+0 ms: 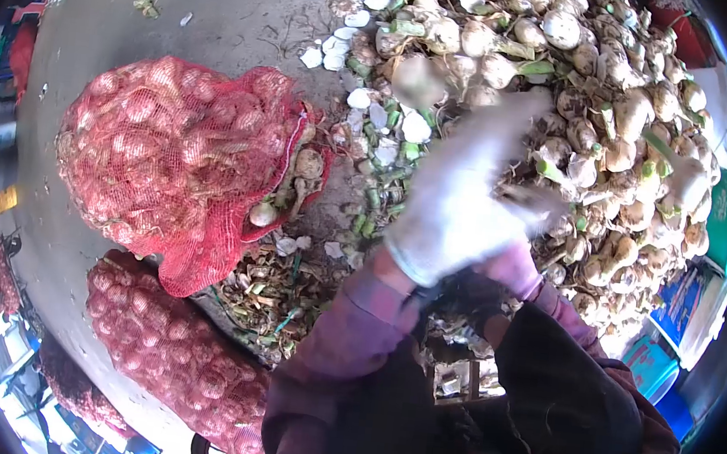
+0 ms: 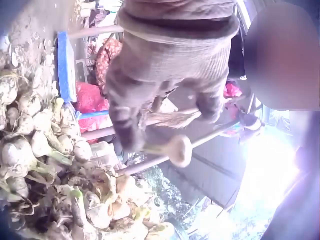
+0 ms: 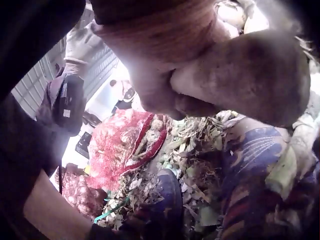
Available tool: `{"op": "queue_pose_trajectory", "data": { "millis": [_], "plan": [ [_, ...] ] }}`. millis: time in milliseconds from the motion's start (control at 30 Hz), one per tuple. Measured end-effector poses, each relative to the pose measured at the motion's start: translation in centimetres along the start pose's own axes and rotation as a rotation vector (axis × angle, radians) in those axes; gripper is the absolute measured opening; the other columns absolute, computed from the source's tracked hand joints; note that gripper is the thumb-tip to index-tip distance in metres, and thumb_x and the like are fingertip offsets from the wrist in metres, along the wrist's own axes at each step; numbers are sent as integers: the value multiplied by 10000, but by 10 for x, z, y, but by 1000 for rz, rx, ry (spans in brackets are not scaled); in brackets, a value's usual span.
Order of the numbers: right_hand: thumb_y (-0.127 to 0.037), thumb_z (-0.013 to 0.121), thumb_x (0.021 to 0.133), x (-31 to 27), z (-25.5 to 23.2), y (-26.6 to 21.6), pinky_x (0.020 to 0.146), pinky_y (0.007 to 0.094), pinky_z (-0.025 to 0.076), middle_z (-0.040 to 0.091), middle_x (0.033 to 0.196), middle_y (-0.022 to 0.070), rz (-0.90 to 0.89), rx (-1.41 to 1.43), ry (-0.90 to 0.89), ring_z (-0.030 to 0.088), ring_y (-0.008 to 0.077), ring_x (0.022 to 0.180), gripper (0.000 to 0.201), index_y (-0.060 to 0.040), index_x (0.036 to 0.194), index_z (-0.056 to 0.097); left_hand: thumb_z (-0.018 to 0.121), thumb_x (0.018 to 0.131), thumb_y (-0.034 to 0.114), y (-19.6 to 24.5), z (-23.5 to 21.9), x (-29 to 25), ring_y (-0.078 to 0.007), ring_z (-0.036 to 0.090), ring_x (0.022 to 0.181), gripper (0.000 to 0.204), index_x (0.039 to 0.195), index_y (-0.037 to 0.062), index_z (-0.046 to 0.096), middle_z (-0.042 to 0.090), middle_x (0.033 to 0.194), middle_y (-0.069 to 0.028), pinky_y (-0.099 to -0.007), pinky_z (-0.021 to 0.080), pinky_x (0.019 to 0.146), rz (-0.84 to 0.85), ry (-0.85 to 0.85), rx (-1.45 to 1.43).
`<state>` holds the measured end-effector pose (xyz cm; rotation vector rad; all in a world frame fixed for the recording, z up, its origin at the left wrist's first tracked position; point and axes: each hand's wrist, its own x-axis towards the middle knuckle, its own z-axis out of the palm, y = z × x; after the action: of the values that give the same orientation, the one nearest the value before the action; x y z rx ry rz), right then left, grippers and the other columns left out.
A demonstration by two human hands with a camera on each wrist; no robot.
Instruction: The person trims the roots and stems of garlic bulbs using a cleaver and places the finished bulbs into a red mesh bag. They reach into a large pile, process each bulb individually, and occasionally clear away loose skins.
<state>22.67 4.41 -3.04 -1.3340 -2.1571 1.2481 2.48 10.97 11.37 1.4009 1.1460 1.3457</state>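
In the head view the left hand (image 1: 457, 205), in a white glove and blurred, is stretched toward a heap of pale bulbs (image 1: 633, 113), fingers apart. A blurred bulb (image 1: 419, 82) appears apart from its fingertips. The left wrist view shows the gloved left hand (image 2: 170, 70) spread, with a bulb (image 2: 178, 151) whose stem end lies at one fingertip; no grip is visible. Mostly covered by the left hand, the right hand (image 1: 504, 262) is close to the left wrist. The right wrist view has the gloved right hand (image 3: 240, 75) large; whatever it holds is hidden.
A red net sack (image 1: 170, 147) full of bulbs lies open-mouthed at left, above another filled sack (image 1: 177, 349). Cut stems and leaves (image 1: 265, 292) litter the ground between sacks and legs. Crates (image 1: 723, 218) stand at the right edge. A shoe (image 3: 170, 200) shows below.
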Motion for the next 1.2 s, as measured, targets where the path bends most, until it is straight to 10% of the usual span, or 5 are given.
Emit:
{"op": "queue_pose_trajectory", "data": {
  "millis": [200,633,733,1000,1200],
  "plan": [
    [-217,660,664,3,-23,-24,582,384,513,620,637,155,369,-1,-49,638,319,618,305,-104,944,624,708,678,289,-101,-114,-84,-307,575,867,525,1110,93,484,533,957,-142,-414,508,678,-879,-41,1594],
    [-205,650,678,15,-17,-51,547,385,485,581,607,164,340,-39,-23,594,338,578,216,-90,856,605,740,622,376,-111,-100,-94,-273,490,988,575,1089,125,519,543,981,-107,-389,414,828,-534,-257,1622],
    [-201,642,681,20,-16,-54,521,367,462,555,582,141,331,-55,4,565,311,521,201,-82,835,595,751,604,362,-131,-82,-103,-252,517,967,596,1092,109,522,573,977,-104,-386,416,815,-498,-217,1506],
    [-136,671,609,40,-10,-83,547,381,476,574,674,103,5,-254,82,597,297,611,249,-88,835,578,594,722,-77,-107,-43,-119,-107,562,702,393,1104,-23,517,602,905,-70,-217,466,600,-655,277,-624],
    [-122,666,551,34,-12,-79,595,386,445,539,710,84,-135,-407,62,554,292,646,307,-88,832,547,610,744,-59,-89,-18,-127,-121,587,715,465,1189,-26,476,618,929,-88,-229,473,589,-741,439,-630]
  ]
}}
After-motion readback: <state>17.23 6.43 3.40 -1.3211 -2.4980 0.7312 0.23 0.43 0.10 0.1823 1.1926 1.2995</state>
